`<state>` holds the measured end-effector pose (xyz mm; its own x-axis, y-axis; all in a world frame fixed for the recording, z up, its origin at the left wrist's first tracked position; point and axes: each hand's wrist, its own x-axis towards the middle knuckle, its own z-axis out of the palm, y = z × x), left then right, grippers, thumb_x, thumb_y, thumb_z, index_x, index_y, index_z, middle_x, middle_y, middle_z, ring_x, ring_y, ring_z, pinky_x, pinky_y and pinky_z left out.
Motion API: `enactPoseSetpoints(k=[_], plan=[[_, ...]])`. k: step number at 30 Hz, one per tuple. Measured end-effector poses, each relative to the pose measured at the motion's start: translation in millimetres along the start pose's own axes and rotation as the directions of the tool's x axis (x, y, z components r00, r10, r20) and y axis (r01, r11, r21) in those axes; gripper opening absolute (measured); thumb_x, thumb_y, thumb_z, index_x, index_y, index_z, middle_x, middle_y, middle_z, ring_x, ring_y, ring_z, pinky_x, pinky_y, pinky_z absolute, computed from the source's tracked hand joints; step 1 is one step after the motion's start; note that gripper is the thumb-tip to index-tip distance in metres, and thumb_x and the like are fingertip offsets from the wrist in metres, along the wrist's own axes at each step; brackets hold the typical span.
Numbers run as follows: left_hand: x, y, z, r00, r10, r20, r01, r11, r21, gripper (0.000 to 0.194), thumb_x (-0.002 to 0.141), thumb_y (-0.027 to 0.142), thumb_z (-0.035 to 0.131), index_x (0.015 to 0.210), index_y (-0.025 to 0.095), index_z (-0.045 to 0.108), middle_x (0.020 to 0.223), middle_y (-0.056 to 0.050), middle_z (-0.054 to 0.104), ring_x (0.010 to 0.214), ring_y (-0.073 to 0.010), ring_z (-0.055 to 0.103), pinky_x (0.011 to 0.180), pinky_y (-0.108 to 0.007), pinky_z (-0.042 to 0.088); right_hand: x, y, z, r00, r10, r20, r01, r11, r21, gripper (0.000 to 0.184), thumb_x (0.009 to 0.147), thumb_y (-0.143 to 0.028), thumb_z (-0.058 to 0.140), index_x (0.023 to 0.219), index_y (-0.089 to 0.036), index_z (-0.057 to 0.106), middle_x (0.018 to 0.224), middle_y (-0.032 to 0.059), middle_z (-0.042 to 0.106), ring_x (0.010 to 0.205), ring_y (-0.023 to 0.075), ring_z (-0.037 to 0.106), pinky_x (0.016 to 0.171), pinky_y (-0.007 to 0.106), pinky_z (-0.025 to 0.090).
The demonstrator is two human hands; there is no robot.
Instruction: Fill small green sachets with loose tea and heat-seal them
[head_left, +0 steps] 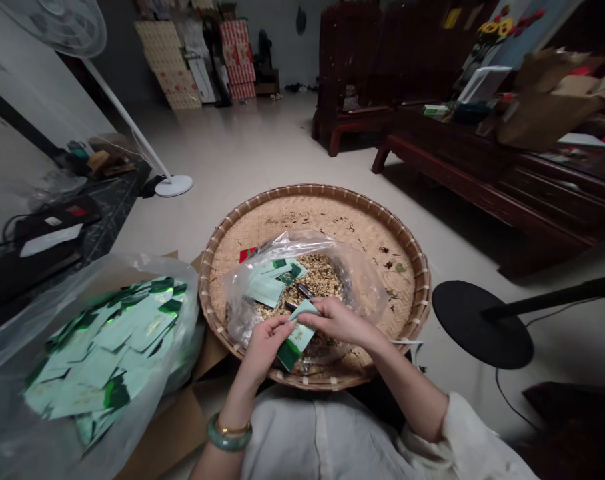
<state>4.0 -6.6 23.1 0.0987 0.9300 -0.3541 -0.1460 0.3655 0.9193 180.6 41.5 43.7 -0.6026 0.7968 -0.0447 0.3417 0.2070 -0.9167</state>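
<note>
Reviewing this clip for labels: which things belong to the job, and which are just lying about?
In use: green packet, left hand, right hand, woven tray, bagged packets.
Lying about: standing fan, wooden bench, cardboard box.

Sachet (296, 340) glossy green foil, matt pale green panels; tray (312, 192) rough woven bamboo; bag (355, 280) thin shiny plastic

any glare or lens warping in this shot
head view: the wide lens bends the edges, tilting the floor fan's pole; glare streaks the plastic bag; the room's far corners fall dim; left hand, right hand and their green packet stay fairly sharp
</note>
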Motion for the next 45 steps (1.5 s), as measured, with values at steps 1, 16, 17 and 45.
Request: enactPoseSetpoints(k=[1,16,17,45], plan=[[0.1,-0.4,1.4,1.000,-0.004,-0.013,0.004,1.000,-0.024,0.038,0.061,0.044,0.077,0.081,0.013,0.071,0.070,-0.002,0.071,0.063,-0.0130,0.061,0.059,-0.021,0.045,-0.1,0.6,0.3,1.000,0.005,-0.030,-0.005,1.000,-0.001,0.032,0.084,-0.034,0.057,0.059,-0.013,0.061,0.059,-0.0036,0.048,0.057,0.0087,0.043,0.052,0.019,0.030],[5.1,-3.8,3.2,0.991,0.038,-0.131,-0.044,0.998,-0.039,0.038,0.059,0.047,0.077,0.071,0.013,0.066,0.057,0.002,0.064,0.052,-0.0100,0.056,0.051,-0.019,0.042,1.7,1.3,9.2,0.984,-0.014,-0.180,0.011,1.000,-0.023,0.023,0.081,-0.033,0.063,0.068,-0.014,0.068,0.066,-0.0001,0.062,0.064,0.0118,0.053,0.058,0.021,0.038],[4.2,-3.7,3.1,0.993,0.027,-0.112,-0.032,0.998,-0.045,0.038,0.060,0.047,0.077,0.074,0.013,0.066,0.058,0.002,0.065,0.052,-0.0106,0.057,0.051,-0.020,0.043,1.7,1.1,9.3,0.977,0.005,-0.213,-0.008,1.000,-0.013,0.022,0.079,-0.033,0.065,0.068,-0.014,0.068,0.066,-0.0003,0.062,0.063,0.0115,0.053,0.058,0.021,0.037],[-11.3,6.9,-5.1,0.935,0.355,0.029,-0.354,0.919,0.172,0.020,0.063,0.029,0.078,0.077,0.018,0.069,0.093,-0.010,0.075,0.090,-0.0255,0.069,0.085,-0.036,0.052,-41.5,-47.4,8.4,0.786,-0.579,-0.217,0.503,0.803,-0.319,0.023,0.088,-0.018,0.056,0.110,-0.019,0.058,0.097,0.0095,0.065,0.093,0.0181,0.062,0.078,0.033,0.054]])
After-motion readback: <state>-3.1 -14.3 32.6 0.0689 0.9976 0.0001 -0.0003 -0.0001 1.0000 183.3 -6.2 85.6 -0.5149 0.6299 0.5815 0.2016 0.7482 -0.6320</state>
